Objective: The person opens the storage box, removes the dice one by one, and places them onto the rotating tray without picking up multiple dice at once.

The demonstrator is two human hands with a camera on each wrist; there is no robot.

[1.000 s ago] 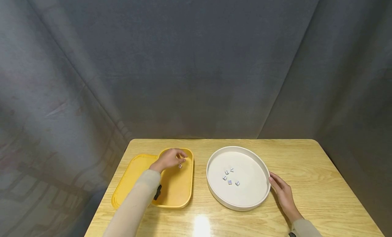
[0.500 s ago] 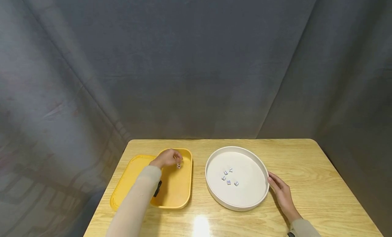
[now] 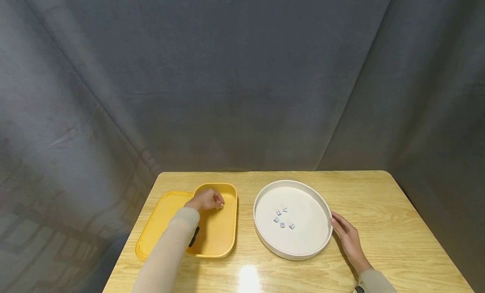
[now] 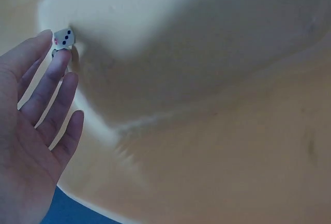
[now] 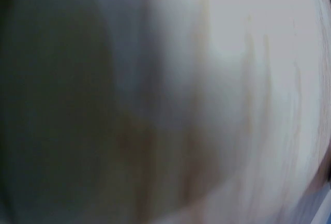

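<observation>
The right wrist view is all blur — nothing can be told apart. The four dice [image 3: 282, 218] in the white tray [image 3: 265, 242] are too small to read — pips unclear.

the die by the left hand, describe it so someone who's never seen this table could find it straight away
On the wooden table start at the yellow tray on the left side, not the round white tray. Inside its far part, the left hand touches a small white die with its fingertips. It is the only die in yellow; the other four dice lie clustered in the white tray.
</observation>
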